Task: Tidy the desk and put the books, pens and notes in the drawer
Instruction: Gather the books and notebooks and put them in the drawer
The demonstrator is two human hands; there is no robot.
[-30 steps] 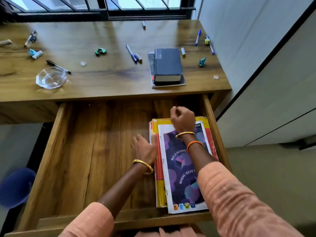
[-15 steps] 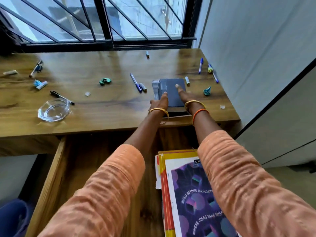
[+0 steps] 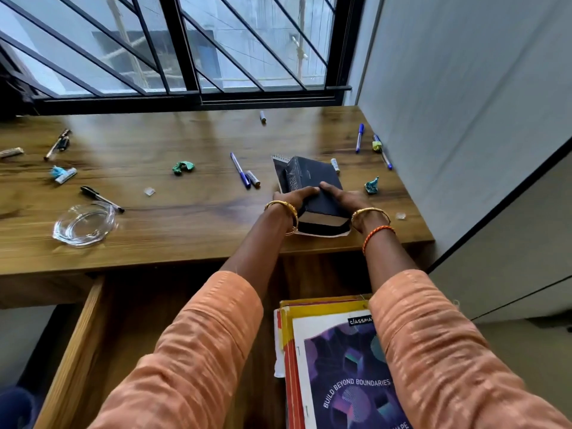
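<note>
A thick dark book lies on a spiral notepad near the desk's front right. My left hand grips the book's left side and my right hand grips its right side, thumbs on the cover. The near end looks slightly raised. Below, the open drawer holds a stack of notebooks, purple cover on top. Pens lie about the desk: two blue ones left of the book, a black one far left, and more blue pens at the back right.
A glass ashtray sits at the front left of the wooden desk. Crumpled green paper bits, small caps and markers are scattered. A barred window runs along the back, a grey wall stands at the right, and a blue bin is at lower left.
Both hands left the notebooks in the drawer, reached up to the desk and closed around the dark book. The view tilted up toward the window.
</note>
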